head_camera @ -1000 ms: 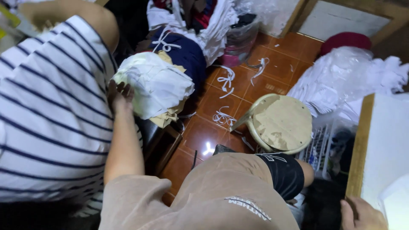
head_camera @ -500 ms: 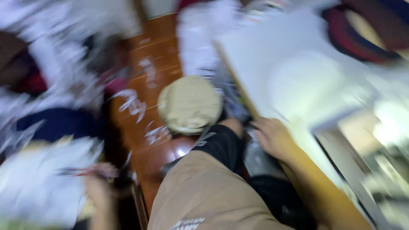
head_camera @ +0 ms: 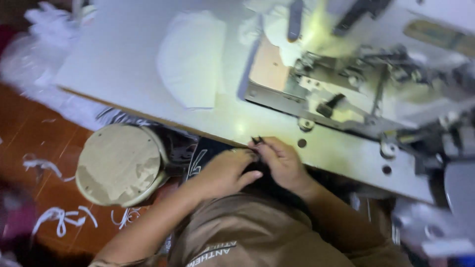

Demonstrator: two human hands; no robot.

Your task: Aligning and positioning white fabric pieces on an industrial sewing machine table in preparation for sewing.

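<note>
My left hand point(head_camera: 222, 173) and my right hand point(head_camera: 284, 163) meet at the near edge of the white sewing table point(head_camera: 123, 59). Their fingertips pinch a small dark object point(head_camera: 257, 141) between them; it is too small and blurred to name. Both hands rest over my lap, above my brown shirt point(head_camera: 247, 232) and dark shorts point(head_camera: 195, 158). A white cut piece of cloth point(head_camera: 190, 59) lies flat on the table beyond the hands.
An industrial sewing machine point(head_camera: 356, 74) fills the table's right side. A round beige stool seat point(head_camera: 118, 163) stands left of my lap. White cloth scraps point(head_camera: 59, 217) litter the red tiled floor point(head_camera: 29, 128), and a heap of white fabric point(head_camera: 29, 54) lies at the far left.
The view swung from the floor and a bundle of white cloth up to the sewing table. My left hand let go of that bundle, and both hands came together at the table edge.
</note>
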